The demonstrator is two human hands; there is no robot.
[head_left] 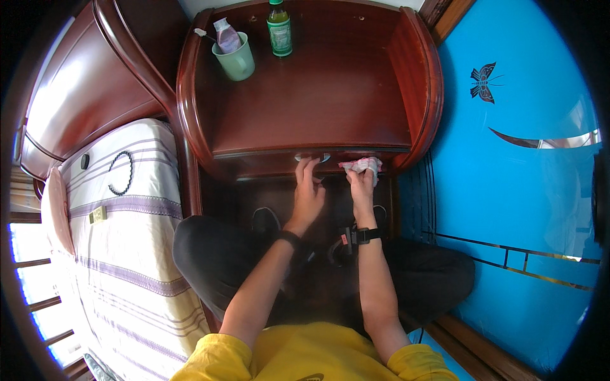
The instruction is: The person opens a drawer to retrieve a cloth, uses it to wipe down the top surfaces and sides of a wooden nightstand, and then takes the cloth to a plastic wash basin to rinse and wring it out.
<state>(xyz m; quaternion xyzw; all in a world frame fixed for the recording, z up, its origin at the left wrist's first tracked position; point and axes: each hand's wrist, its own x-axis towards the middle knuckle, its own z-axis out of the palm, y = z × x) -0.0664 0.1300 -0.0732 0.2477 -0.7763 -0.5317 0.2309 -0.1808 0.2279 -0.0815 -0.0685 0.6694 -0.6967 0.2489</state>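
Note:
A cloth [369, 165], white with pink edging, is bunched in the fingers of my right hand [362, 188], against the right part of a dark red wooden drawer front [267, 163]. My left hand [307, 195] is at the drawer's metal handle [326, 157], its fingertips hiding the middle of it. Whether those fingers grip the handle cannot be made out. The drawer belongs to a glossy wooden nightstand [310, 105] with raised curved sides.
A pale green mug [234, 62] holding a toothbrush [202, 33] and a tube [228, 37] stands on the nightstand near a green bottle [280, 35]. A bed [138, 228] flanks the left, bearing a black hair band [129, 171]. Blue glossy panels [514, 190] close off the right.

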